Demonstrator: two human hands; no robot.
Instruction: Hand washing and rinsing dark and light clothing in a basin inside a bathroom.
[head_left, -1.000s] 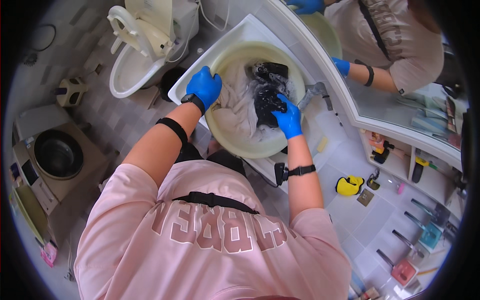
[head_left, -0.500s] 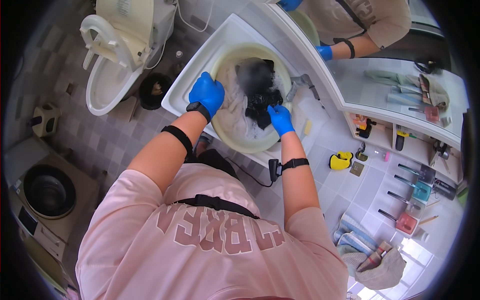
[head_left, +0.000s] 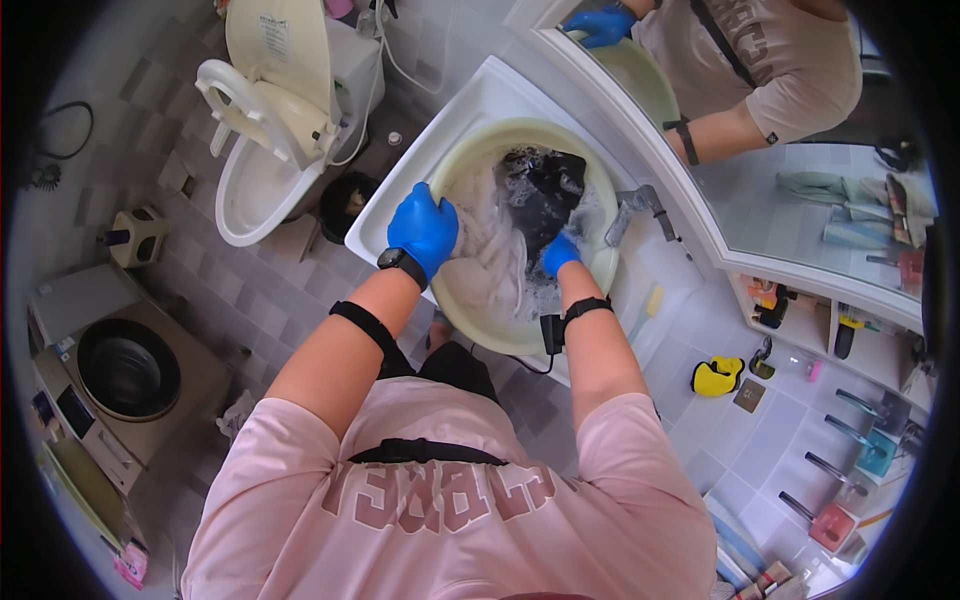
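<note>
At the left edge of the basin (head_left: 520, 128), which rests on the sink (head_left: 480, 95), your left hand (head_left: 422, 232) appears curled tightly over the rim. Across the basin's left half, the pale cloth (head_left: 480, 285) lies bunched in sudsy water. Expect it to be soft and limp, but heavy when soaked; grasp a gathered fold rather than a single layer. From near the basin's far edge down past its centre lies the dark cloth (head_left: 545, 190), partly above the suds. Judge it pliable, weighty with water and slick with soap, with little risk of breakage. Take hold of its raised bulk near the far edge, using the full palm; a narrow pinch may slip. At its near end, right of centre, your right hand (head_left: 562, 254) reaches into the suds; its fingertips are hidden, so you cannot tell whether they are closed.
</note>
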